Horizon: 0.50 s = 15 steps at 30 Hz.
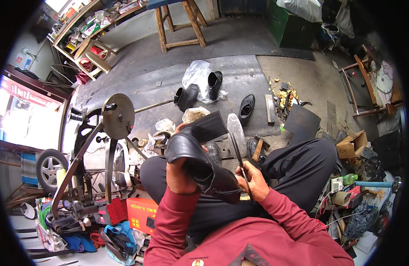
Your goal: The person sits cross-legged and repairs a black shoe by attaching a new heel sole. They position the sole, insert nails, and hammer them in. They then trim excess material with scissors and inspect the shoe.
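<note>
Within curled fingers of left hand [181, 178] sat black leather boot [209, 175]; just beyond fingertips, flat black rectangular sheet [209, 129]. Right hand's [256, 181] fingers gripped long dark metal scissors [239, 156].

Light: daylight, strongest from the opening [27, 119] on my left, blown out to white. Floor [142, 77]: mid-grey, soft sheen. Boot [184, 148] I hold: black, gentle highlights. My hands [256, 181]: well lit, fairly sharp. Shadows: deep at the right rim. Distortion: fisheye bending toward the edges, black circular border.
</note>
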Tool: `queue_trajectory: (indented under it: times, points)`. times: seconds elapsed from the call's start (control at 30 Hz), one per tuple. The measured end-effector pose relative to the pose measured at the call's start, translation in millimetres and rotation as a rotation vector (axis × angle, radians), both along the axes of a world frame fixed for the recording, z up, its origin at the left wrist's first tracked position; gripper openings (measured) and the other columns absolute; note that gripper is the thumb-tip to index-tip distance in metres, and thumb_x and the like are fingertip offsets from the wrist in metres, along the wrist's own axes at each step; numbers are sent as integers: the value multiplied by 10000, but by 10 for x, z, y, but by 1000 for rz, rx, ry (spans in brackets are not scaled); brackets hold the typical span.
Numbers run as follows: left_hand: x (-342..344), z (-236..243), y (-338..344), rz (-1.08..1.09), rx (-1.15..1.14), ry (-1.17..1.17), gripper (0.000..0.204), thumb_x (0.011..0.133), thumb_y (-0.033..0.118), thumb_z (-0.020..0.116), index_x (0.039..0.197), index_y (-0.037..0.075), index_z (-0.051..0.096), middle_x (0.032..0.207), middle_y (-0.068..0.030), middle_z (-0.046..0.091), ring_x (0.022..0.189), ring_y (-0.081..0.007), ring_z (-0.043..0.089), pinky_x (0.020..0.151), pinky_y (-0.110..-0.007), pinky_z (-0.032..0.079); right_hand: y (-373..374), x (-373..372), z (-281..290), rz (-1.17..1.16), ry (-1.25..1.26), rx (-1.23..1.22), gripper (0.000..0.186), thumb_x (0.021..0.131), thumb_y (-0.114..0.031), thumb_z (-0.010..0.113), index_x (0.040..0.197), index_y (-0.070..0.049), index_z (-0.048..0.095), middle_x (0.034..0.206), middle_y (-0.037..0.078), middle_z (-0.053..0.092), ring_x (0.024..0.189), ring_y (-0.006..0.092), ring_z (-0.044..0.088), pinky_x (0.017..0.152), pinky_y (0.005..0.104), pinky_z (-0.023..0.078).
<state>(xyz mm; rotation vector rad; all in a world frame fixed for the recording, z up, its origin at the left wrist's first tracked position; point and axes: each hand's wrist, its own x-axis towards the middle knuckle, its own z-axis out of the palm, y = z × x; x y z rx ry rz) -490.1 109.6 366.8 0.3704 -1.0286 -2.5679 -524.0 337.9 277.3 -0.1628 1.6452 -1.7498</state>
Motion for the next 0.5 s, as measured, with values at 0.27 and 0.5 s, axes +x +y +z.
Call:
queue_trajectory:
  times: [0.27,0.5]
  points:
    - [-214,396,-486,-718,-753,-18,703,964,394,689,1511,-4,498,1372,-102,607,1227,-153,586,1090,-318,456,579,-546,622,-31,-56,-150,242,1045,-259,651,1083,-34,571,832,48,634,624,89,581,532,232,465]
    - [-545,341,-514,-1095,-908,258,699,860,340,680,1457,-12,585,1413,-179,654,1324,-242,597,1154,-392,425,992,-826,1043,311,32,10,304,1045,-329,662,1046,-41,565,766,14,581,591,55,513,505,195,371]
